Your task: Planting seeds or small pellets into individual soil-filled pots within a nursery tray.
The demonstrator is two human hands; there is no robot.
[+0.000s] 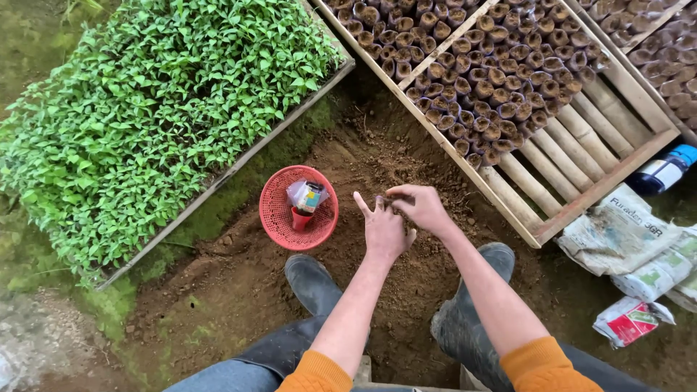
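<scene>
I'm looking straight down over my knees and black rubber boots (314, 282) at a patch of loose brown soil (377, 156). My left hand (382, 231) is held flat, fingers spread and empty as far as I can see. My right hand (420, 208) is just beside it, touching at the fingertips, thumb and forefinger pinched on something small and dark (387, 198); it's too small for me to tell whether it's a clod, a seed or a little pot. Both hands hover above the soil, near the middle of the scene.

My judgement: whatever that pinch holds is light and crumbly, so it wants a gentle fingertip grip, not a squeeze; dry earth will shed grains.

Left of the hands sits a round red plastic mesh basket (277, 210) on the ground, with a small red cup and a clear packet inside it. Far left, a wooden-edged bed of dense green seedlings (145, 109). Far right, a bamboo-slatted wooden frame (573, 156) packed with small soil-filled brown nursery tubes (479, 65), its near corner bare. At the right edge lie crumpled printed sacks (639, 247) and a dark bottle with a blue cap (664, 170).
</scene>
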